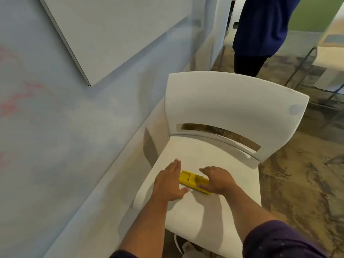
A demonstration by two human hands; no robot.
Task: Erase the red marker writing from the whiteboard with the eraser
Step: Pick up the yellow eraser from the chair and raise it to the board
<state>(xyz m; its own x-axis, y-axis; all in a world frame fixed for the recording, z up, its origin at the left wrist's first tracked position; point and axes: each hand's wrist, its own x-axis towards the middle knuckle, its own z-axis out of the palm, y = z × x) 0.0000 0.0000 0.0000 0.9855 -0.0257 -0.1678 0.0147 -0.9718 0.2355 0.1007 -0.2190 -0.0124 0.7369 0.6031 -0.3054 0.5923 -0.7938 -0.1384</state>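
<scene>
Both grips are spread: left hand (170, 180) flat beside the eraser (192, 181), right hand (216, 178) cupped over its end. Pinch its long sides, lift it off the chair (214, 211).

Yellow eraser (191, 180) lies flat; smeared red writing (16, 101) marks whiteboard (55, 118).

I can read no text anywhere from here. The red marker writing (16, 101) on the whiteboard (55, 136) is smeared and blurred, so I make out no letters or numbers. The yellow eraser (192, 180) shows moulded shapes on top, but nothing I can read as a label or brand.
</scene>
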